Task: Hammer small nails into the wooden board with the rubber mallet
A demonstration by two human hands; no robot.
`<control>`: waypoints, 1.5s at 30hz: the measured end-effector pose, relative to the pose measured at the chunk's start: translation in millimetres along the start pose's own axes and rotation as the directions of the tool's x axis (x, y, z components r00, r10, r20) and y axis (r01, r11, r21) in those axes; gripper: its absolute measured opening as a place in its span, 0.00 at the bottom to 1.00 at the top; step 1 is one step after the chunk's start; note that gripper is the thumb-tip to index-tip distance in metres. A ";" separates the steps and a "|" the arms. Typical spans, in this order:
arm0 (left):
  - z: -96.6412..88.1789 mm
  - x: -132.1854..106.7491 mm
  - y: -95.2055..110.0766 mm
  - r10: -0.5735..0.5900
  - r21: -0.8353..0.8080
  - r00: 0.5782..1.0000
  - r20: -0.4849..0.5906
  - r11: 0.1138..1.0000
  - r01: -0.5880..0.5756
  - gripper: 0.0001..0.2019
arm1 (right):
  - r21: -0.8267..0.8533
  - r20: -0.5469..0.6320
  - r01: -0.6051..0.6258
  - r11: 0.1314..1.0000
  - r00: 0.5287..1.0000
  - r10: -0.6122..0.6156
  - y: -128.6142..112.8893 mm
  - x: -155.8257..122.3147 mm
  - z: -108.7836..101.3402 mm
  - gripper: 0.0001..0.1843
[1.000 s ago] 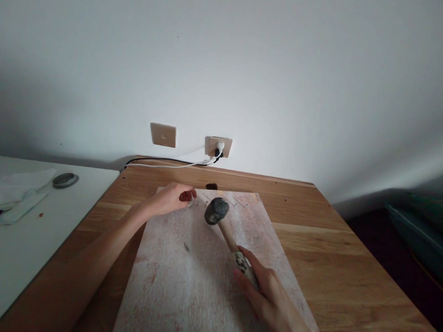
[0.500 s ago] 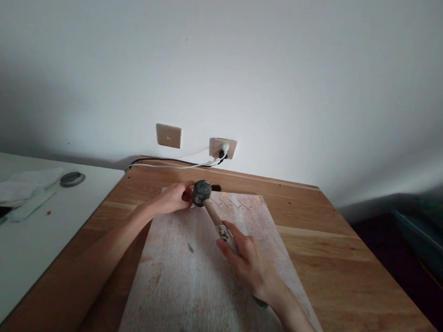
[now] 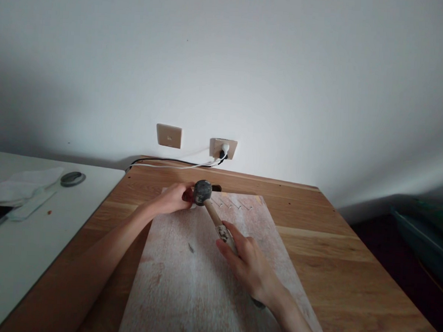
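My right hand (image 3: 252, 267) is wrapped round the handle of a rubber mallet (image 3: 203, 192) with a dark rounded head and a worn wooden handle. The mallet head is at the far end of a whitish, weathered wooden board (image 3: 174, 287), right beside the fingers of my left hand (image 3: 175, 196). Those fingers are bent together in a pinch; what they hold, if anything, is hidden behind the mallet head. Just right of the head, several thin nails (image 3: 239, 207) stick up from the board in a row.
Beneath the board lies a brown wooden tabletop (image 3: 314, 245). Behind it, cables (image 3: 169, 166) run to a wall socket (image 3: 217, 148). At left is a white desk (image 3: 19, 259) with papers (image 3: 27, 185) and a round grey grommet (image 3: 73, 179).
Almost nothing differs. The mallet and both hands keep the same places, with only a very slight shift of the view.
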State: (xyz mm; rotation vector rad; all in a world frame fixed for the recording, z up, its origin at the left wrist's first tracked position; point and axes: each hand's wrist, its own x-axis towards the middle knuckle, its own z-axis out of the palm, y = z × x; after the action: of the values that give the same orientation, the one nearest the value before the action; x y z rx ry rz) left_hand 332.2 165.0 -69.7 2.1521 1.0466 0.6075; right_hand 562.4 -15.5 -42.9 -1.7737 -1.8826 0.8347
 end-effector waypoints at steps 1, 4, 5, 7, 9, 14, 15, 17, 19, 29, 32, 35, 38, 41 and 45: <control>0.1 0.1 -1.1 0.005 -0.012 1.000 0.004 1.000 -0.005 0.15 | 0.003 -0.005 0.003 1.000 1.000 -0.003 -0.1 -0.3 0.0 0.33; 0.9 1.0 -6.3 0.016 -0.031 1.000 0.003 0.999 -0.016 0.18 | 0.012 -0.012 0.009 1.000 1.000 -0.009 -1.8 -0.8 -0.5 0.32; 1.5 1.3 -8.1 0.019 -0.034 1.000 0.003 0.999 -0.019 0.19 | 0.017 -0.008 0.009 1.000 1.000 -0.009 -2.6 -0.8 -0.7 0.31; 2.9 1.9 -10.6 0.021 -0.030 1.000 0.000 0.999 -0.021 0.19 | 0.026 -0.003 0.002 1.000 1.000 -0.002 -3.6 -0.5 -0.7 0.31; 4.1 2.3 -11.4 0.012 -0.023 1.000 -0.006 1.000 -0.012 0.19 | 0.021 -0.010 0.004 1.000 1.000 -0.004 -3.4 0.4 -0.4 0.31; -3.9 0.3 -5.3 0.005 -0.033 0.999 0.042 0.999 -0.004 0.20 | 0.037 0.006 0.000 0.999 1.000 -0.001 2.6 -3.3 -1.8 0.32; -8.4 -1.6 -2.0 0.001 -0.020 0.999 0.045 1.000 0.000 0.19 | 0.058 0.016 -0.018 0.998 1.000 0.018 4.7 -7.2 -3.0 0.32; -18.2 -8.1 8.0 0.002 0.034 0.998 0.061 0.999 -0.004 0.16 | 0.093 0.022 -0.073 0.993 0.997 0.072 10.1 -19.3 -5.9 0.33; -25.0 -18.9 22.6 0.037 0.110 0.989 0.146 0.993 -0.053 0.11 | 0.099 0.019 -0.144 0.985 0.990 0.142 17.1 -35.4 -8.7 0.35; 32.5 -90.4 74.4 0.335 0.511 0.864 0.376 0.703 -0.495 0.15 | 0.103 -0.068 -0.258 0.961 0.962 0.265 49.5 -76.9 -0.4 0.38; 39.1 -95.0 74.6 0.339 0.522 0.857 0.387 0.686 -0.507 0.15 | 0.114 -0.056 -0.264 0.958 0.961 0.271 53.5 -76.2 3.4 0.38; 32.5 -87.3 68.8 0.345 0.456 0.848 0.401 0.728 -0.512 0.13 | 0.136 -0.085 -0.267 0.954 0.956 0.280 53.8 -77.2 6.4 0.37; 18.8 -70.8 51.5 0.328 0.308 0.909 0.256 0.864 -0.399 0.11 | 0.138 -0.095 -0.286 0.948 0.949 0.300 52.1 -78.8 7.8 0.37; 8.0 -54.4 24.2 0.198 0.131 0.976 -0.089 0.974 -0.186 0.08 | 0.114 -0.078 -0.292 0.949 0.950 0.302 49.6 -78.7 6.8 0.36; 8.4 -44.0 -8.4 0.055 0.045 0.940 -0.338 0.998 -0.043 0.05 | 0.107 -0.075 -0.281 0.954 0.954 0.289 44.8 -76.9 3.7 0.37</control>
State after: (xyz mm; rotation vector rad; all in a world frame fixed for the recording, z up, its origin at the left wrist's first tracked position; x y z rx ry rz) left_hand 308.2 130.1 -86.6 2.1573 1.1921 1.0182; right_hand 600.5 -92.0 -68.2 -2.0168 -1.5248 0.9107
